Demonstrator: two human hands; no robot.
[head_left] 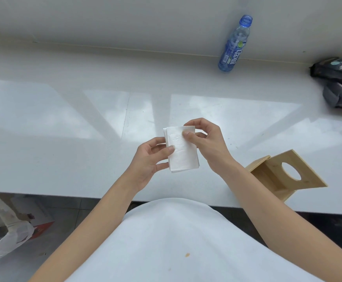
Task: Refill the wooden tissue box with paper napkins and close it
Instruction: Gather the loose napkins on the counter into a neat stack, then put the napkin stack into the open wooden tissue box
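Note:
A small stack of white folded paper napkins (181, 151) is held above the white counter (64, 129), in front of my body. My left hand (149, 159) grips its lower left edge, thumb on top. My right hand (204, 143) pinches the upper right corner between thumb and fingers. The wooden tissue box (268, 178) stands open near the counter's front edge, to the right of my right forearm. Its lid (306, 176), with an oval hole, is tilted up and back.
A blue capless plastic bottle (235, 45) stands at the back against the wall. Dark packets (341, 82) lie at the far right. Below the counter at the left, a white plastic bag (3, 226) sits on the floor.

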